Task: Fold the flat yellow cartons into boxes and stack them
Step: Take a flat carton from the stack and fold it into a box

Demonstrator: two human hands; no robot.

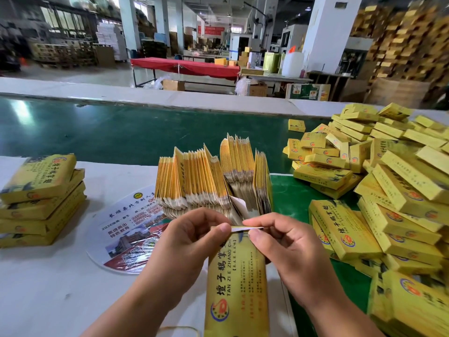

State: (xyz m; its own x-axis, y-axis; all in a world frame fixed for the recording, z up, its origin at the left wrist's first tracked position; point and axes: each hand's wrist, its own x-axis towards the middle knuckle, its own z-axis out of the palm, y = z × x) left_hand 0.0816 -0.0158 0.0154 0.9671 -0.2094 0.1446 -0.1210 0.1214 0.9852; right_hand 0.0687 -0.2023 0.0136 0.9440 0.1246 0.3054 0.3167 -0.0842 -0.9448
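I hold one yellow carton [237,283] lengthwise in front of me, its printed face up. My left hand [187,246] pinches its far end from the left, and my right hand [286,249] pinches the same end from the right, at the end flap [245,229]. Just beyond my hands, a dense bundle of flat yellow cartons [213,178] stands on edge. A big loose pile of folded yellow boxes [379,190] fills the right side.
Wrapped packs of flat cartons [41,200] are stacked at the left on the white table [48,288]. A round printed fan [131,229] lies under my left wrist. The green conveyor belt [121,132] runs across behind the bundle.
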